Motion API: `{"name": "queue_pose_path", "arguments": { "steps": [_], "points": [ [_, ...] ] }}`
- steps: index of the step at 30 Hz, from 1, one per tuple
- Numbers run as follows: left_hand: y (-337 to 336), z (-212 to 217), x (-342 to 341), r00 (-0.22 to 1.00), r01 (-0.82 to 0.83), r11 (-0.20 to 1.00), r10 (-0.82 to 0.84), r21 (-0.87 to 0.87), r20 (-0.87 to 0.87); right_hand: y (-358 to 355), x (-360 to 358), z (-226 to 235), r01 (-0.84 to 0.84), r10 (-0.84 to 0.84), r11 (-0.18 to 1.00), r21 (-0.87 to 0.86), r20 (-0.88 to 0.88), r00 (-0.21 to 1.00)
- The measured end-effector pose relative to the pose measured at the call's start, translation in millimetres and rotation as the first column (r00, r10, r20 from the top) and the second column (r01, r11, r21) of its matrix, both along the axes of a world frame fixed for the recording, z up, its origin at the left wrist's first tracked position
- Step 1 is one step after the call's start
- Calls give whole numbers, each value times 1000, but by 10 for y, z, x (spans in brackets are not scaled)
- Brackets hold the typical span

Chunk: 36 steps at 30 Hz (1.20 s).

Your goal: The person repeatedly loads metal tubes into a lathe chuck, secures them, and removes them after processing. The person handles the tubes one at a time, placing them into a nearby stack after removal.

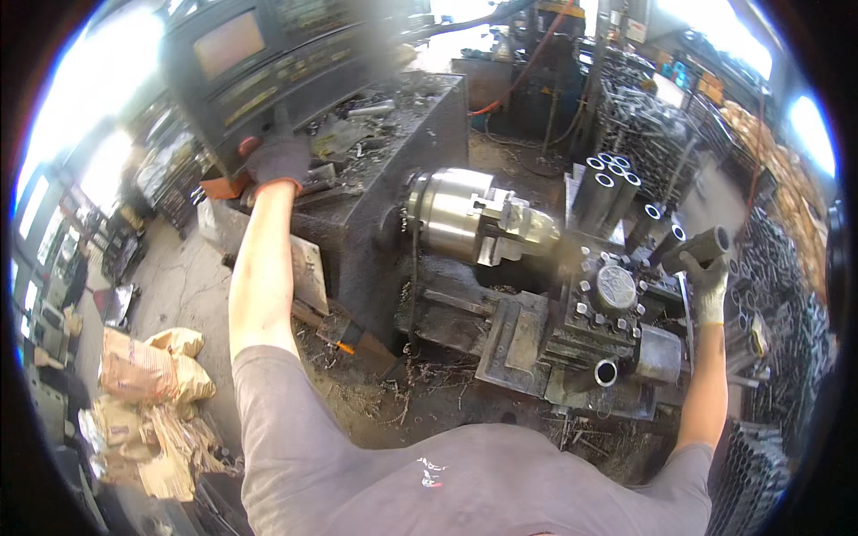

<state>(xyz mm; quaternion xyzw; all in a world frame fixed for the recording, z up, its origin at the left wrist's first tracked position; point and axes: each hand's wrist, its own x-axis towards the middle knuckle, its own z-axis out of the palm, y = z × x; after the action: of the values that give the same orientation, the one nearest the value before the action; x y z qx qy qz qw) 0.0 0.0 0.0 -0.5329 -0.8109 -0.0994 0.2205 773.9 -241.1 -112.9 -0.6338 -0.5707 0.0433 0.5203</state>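
Right hand (710, 286) is gripping a dark tube (702, 248), well to the right of the chuck (456, 213)!
The gloved fingers are curling part-way round the tube, with no gap showing where they are meeting it; the tube is lying across them on their far side, its long axis slanting, one open end tipping up and away from the chuck, the other end pointing back to the chuck's side. Out left of the chuck, the left hand (277, 163), dark-gloved, is bending its fingers beside a red knob (248, 146) below the control panel (259, 85); whether it is grasping anything, I cannot tell. The right hand is clearly being the nearer one to the tube. Between it and the chuck, the tool post (617, 288) is sitting, and standing tubes (597, 201) are clustering beyond.
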Motion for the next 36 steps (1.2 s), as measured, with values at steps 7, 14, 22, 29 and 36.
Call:
{"name": "queue_pose_path", "arguments": {
  "steps": [7, 14, 22, 29, 36],
  "points": [
    [-1041, -117, 928, 875, 452, 738, -477, 501, -85, -1432, -881, 546, -76, 112, 992, 105, -387, 915],
    [-3431, -2857, 1739, 639, 486, 861, -468, 152, 611, -1660, -1502, 186, -791, 819, 573, 215, -188, 542],
    [-7763, -5413, 1249, 623, 107, 480, 651, -871, 435, -1776, -2211, -724, -940, 885, 215, -263, -353, 302],
    [-9628, -5630, 1672, 474, 22, 503, 756, -864, 452, -2238, -3070, -1387, -802, 937, 48, -596, -251, 243],
    [-10257, -5405, 2183, 30, -535, 679, 610, -503, 792, -3296, -4752, -1524, -743, 964, -243, -624, -67, -259]
  ]
}}
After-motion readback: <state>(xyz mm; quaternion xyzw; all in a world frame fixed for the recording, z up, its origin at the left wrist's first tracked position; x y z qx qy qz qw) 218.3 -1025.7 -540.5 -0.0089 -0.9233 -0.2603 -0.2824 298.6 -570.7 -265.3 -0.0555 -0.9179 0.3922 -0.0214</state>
